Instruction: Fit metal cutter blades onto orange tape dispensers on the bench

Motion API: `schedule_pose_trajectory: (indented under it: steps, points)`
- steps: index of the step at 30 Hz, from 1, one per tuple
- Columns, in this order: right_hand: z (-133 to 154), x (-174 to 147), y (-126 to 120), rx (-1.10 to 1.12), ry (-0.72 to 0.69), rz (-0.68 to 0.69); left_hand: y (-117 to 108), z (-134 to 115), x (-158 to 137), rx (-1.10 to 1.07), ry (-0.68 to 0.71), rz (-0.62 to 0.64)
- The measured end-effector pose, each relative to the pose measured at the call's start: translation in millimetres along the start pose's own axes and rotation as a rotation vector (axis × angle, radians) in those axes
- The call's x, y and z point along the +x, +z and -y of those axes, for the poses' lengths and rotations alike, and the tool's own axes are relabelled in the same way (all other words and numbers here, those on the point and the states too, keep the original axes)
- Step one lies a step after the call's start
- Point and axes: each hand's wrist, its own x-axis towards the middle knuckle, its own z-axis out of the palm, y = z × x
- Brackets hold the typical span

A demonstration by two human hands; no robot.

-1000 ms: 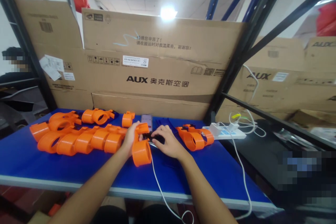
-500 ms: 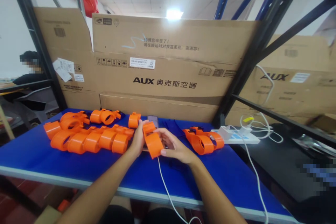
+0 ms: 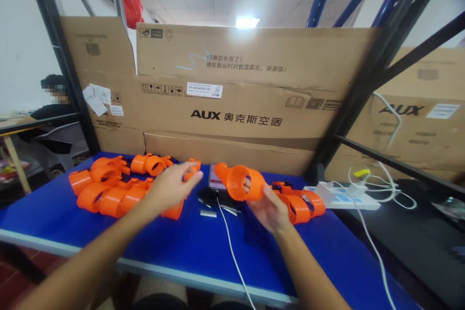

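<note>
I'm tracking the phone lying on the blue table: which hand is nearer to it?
Right. The right hand, holding an orange part, sits just right of the phone; the left hand hovers farther left, over the orange pile.

L hand (image 3: 170, 186) open, hovering; R hand (image 3: 267, 208) fingers curled, gripping.

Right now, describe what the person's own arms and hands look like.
Both forearms are bare, with no sleeves in view. The left hand and right hand wear no gloves, and no rings, watch or wristband show. No markings show on either arm.
</note>
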Motion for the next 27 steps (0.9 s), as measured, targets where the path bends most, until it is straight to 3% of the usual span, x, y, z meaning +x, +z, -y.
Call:
schedule_pose_trajectory:
  steps: [2,4,7,10,14,21,27]
  points:
    - [-3,0,8,0.006,0.029,0.065,-31,40,22,0.296,-0.066,-0.053]
    - [-5,1,17,-0.005,0.053,0.135,-51,85,41,0.500,-0.229,-0.051]
    - [-6,6,31,-0.056,0.109,0.257,-61,143,56,0.628,-0.419,0.060]
    - [-11,17,43,-0.111,0.172,0.366,-58,177,60,0.623,-0.482,0.140]
    - [-29,41,58,-0.173,0.182,0.369,-52,189,60,0.584,-0.460,0.096]
    - [-61,95,100,-0.293,0.128,0.260,-49,185,64,0.529,-0.406,-0.078]
    - [-84,137,121,-0.407,0.170,0.188,-60,164,70,0.412,-0.370,-0.344]
